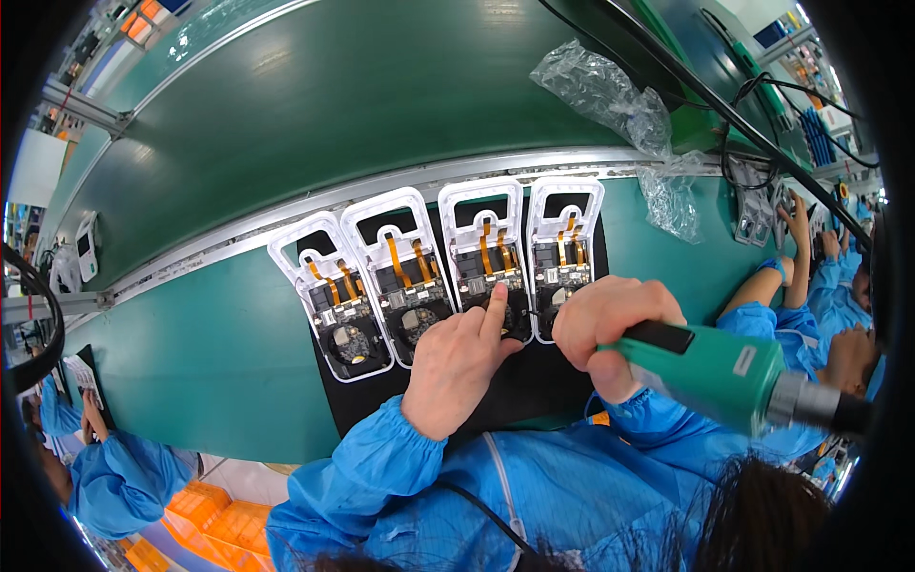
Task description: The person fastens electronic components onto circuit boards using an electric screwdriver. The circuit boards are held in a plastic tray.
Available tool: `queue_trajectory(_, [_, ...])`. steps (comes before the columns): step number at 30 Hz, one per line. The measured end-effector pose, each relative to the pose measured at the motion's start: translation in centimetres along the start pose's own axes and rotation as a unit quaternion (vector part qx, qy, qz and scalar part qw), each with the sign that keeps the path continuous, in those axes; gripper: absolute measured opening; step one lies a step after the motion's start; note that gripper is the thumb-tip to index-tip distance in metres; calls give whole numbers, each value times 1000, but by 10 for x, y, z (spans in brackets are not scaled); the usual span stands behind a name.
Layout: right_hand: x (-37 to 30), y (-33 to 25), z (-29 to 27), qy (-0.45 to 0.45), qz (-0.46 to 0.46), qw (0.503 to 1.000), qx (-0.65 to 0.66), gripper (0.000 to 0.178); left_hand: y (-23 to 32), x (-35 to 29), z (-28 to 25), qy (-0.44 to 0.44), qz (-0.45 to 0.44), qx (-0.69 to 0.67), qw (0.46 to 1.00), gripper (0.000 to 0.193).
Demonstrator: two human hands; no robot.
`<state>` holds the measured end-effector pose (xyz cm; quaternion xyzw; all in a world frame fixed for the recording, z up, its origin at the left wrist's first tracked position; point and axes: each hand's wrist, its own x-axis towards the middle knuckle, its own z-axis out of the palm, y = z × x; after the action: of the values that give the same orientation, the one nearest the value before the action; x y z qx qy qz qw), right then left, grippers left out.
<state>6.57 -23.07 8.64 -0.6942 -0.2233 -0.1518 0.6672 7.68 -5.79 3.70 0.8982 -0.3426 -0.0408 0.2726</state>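
Four white plastic device housings stand side by side, circuit boards and orange ribbon cables exposed: the far-left housing (307, 233), the second housing (357, 217), the third housing (448, 205) and the right-hand housing (538, 205). My left hand (456, 362) rests over the third one, index finger stretched onto its board; nothing shows in that hand. Wrapped in my right hand (615, 329) is a green electric screwdriver (710, 372) with a black lever. Its grey collar and blurred black end extend rightward. The right hand hovers beside the right-hand housing's lower end; I see no bit touching it.
A black mat (348, 405) lies under the housings on the green bench (210, 353). Behind runs a metal rail (381, 181). Clear plastic bags (610, 91) lie at the back right, near a slanting black bar (705, 91). Co-workers in blue sleeves (119, 477) sit at both sides.
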Motion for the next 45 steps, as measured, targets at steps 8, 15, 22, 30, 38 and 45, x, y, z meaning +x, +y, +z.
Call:
queue_trajectory(8, [2,-18,0,197,43,974,101,32,3,2,3,33,-18,-15,999,54])
queue_trajectory(15, [-5,-36,-47,272,191,943,37,16,-2,-6,-17,102,-133,-272,948,17])
queue_trajectory(22, [-25,-22,-52,232,298,925,-44,12,-10,17,-5,135,-39,-51,989,13])
queue_trajectory(30, [-33,-5,-71,191,425,875,-129,20,-10,10,-10,45,-42,-65,996,7])
queue_trajectory(38, [-37,3,-72,107,461,868,-148,33,-1,0,-14,92,-72,-21,993,11])
queue_trajectory(45, [-40,4,-78,102,458,874,-130,32,1,1,-15,-31,2,-12,999,11])
